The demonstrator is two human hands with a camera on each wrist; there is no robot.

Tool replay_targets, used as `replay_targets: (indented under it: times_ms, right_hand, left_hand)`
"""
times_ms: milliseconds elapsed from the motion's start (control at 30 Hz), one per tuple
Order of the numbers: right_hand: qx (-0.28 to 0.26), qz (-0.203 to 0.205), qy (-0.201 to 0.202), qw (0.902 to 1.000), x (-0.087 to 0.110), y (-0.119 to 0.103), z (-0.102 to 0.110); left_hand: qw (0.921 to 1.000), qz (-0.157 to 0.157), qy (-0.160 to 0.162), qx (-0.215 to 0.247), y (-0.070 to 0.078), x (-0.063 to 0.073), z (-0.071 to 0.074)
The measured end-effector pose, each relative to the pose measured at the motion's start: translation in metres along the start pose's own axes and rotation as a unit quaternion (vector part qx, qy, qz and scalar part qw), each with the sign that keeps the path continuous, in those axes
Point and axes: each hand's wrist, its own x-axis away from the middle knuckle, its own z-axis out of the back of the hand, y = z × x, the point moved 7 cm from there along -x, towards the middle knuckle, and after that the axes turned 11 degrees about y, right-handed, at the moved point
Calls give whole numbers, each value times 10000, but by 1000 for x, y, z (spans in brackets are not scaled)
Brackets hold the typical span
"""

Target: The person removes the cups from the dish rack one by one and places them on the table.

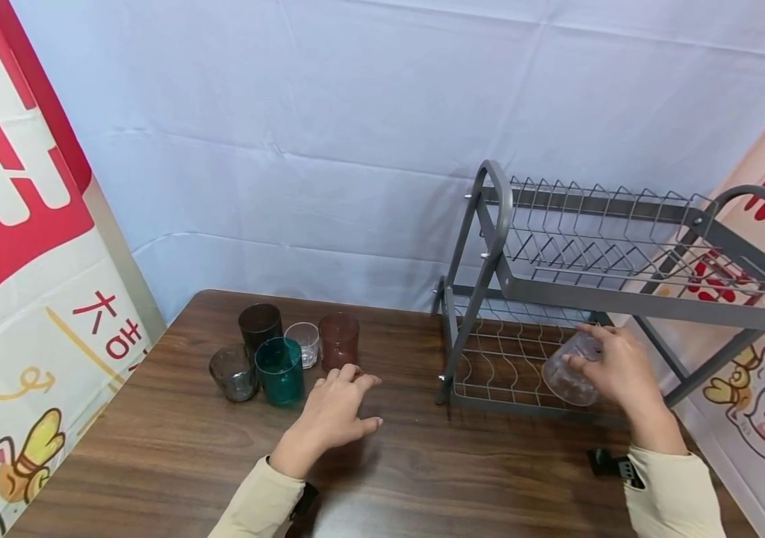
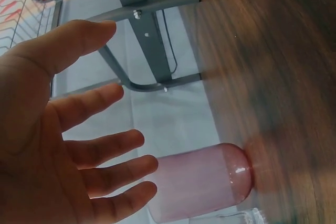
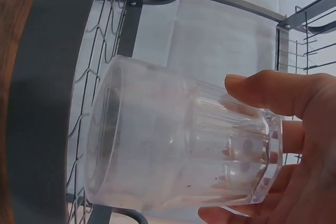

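Observation:
My right hand (image 1: 618, 366) grips a clear drinking glass (image 1: 569, 373) by its base end, between thumb and fingers. The glass is upside down, its wide rim low over the wire bottom shelf (image 1: 490, 366) of a grey dish rack (image 1: 537, 295). In the right wrist view the rim of the glass (image 3: 152, 135) is right at the wires. Over the table, my left hand (image 1: 335, 409) has its fingers spread and holds nothing. Nearest to it stands a reddish glass (image 1: 339, 340), which also shows beyond the fingertips in the left wrist view.
Left of the reddish glass stand a small clear glass (image 1: 305, 344), a teal glass (image 1: 279, 373), a dark glass (image 1: 259, 325) and a grey glass (image 1: 234, 373). The rack's upper tier (image 1: 591, 232) overhangs the right hand's workspace. A pale cloth (image 1: 355, 149) hangs behind the table.

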Motion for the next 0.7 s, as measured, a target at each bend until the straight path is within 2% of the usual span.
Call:
replay_targets:
  times_ms: [200, 400, 700]
  right_hand:
    - [-44, -2, -128, 9999, 2, -8, 1]
    - [-99, 11, -80, 9999, 6, -15, 2]
    - [-179, -5, -136, 9997, 9, -22, 1]
  left_hand:
    - [9999, 21, -106, -20, 7, -5, -1]
    - [9999, 53, -155, 40, 15, -9, -6]
    - [9997, -176, -158, -81, 21, -11, -15]
